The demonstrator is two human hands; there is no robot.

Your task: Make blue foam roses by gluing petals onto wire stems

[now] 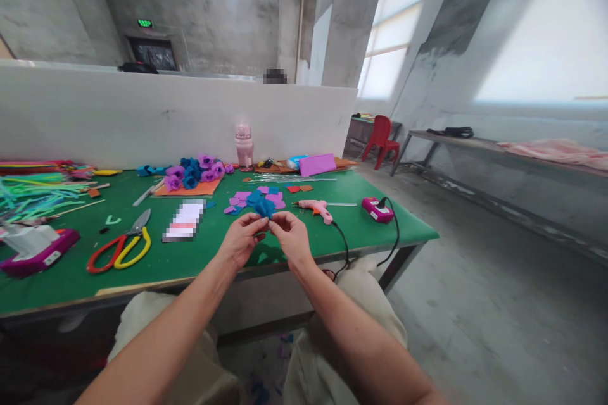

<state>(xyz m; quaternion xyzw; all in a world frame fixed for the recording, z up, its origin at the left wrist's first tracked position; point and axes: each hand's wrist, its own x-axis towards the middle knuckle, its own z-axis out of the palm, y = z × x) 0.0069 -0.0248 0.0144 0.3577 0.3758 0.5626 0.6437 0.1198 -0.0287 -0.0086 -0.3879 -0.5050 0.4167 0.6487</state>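
Between my two hands, just above the table's front half, is a blue paper flower with ruffled petals. My left hand pinches its base from the left, fingers curled. From the right, my right hand pinches the same base, its fingertips meeting the left ones. Cut purple paper pieces and some blue ones lie on the table right behind the flower. To the right of my hands a pink hot glue gun rests on its side, its nozzle pointing left.
Scissors with red and yellow handles lie left on the green table, near a phone-like blurred rectangle. Finished purple and blue flowers sit behind. A pink bottle stands by the white partition. A power strip is at right.
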